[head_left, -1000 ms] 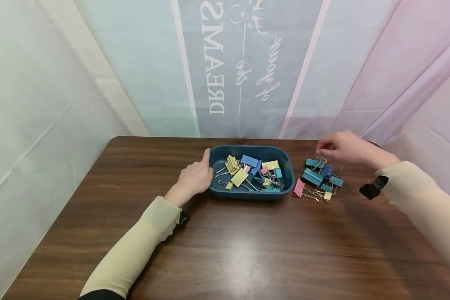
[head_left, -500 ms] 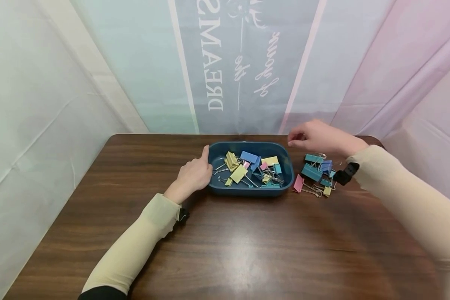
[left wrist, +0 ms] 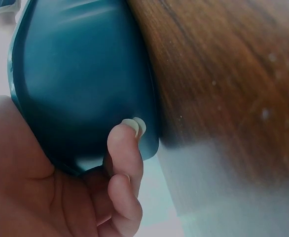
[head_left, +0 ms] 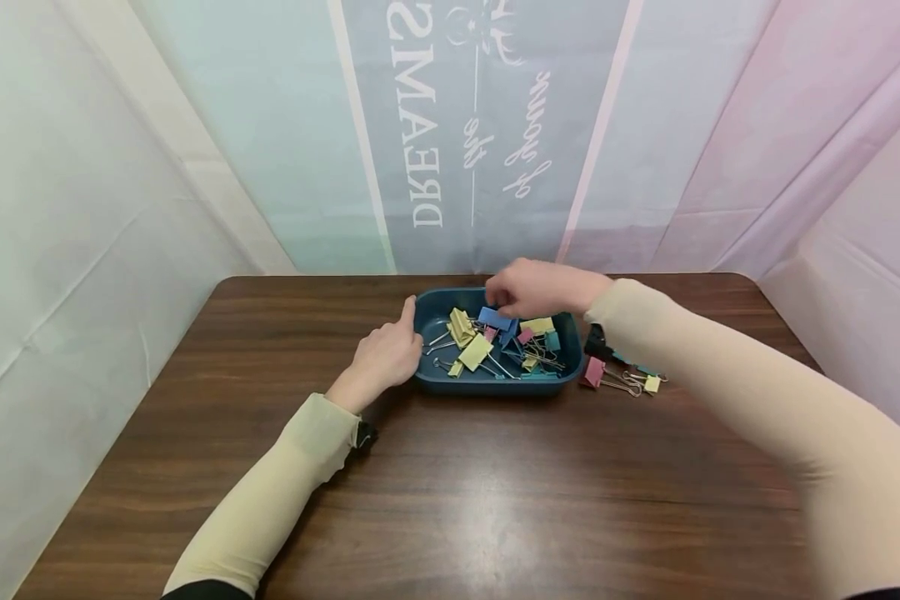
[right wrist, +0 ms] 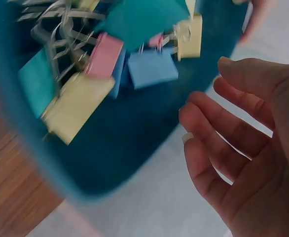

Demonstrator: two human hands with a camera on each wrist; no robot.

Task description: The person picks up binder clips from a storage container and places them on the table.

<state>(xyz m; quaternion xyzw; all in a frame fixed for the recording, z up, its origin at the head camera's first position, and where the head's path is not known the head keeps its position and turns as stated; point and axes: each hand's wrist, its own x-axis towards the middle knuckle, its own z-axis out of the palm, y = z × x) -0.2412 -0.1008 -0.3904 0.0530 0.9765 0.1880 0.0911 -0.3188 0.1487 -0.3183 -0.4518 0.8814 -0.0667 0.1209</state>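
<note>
A dark blue tray (head_left: pixel 495 384) on the brown table holds several binder clips in yellow, blue, pink and teal. My left hand (head_left: pixel 385 357) grips the tray's left end: one digit lies up along the rim, and the curled fingers (left wrist: pixel 127 148) touch the outer wall (left wrist: pixel 80 74). My right hand (head_left: pixel 531 287) hovers over the back of the tray, just above a blue clip (head_left: pixel 497 317). In the right wrist view its fingers (right wrist: pixel 218 126) are loosely bent and hold nothing, beside the blue clip (right wrist: pixel 152 68), a pink clip (right wrist: pixel 104 55) and a yellow clip (right wrist: pixel 78 106).
Loose clips lie on the table right of the tray, among them a pink one (head_left: pixel 592 372) and a small yellow one (head_left: pixel 651 383); my right forearm hides part of that pile. A printed cloth backdrop hangs behind the table (head_left: pixel 450 500).
My right hand has moved left, from above the loose clips on the table to over the back of the tray. The left hand has stayed at the tray's end.
</note>
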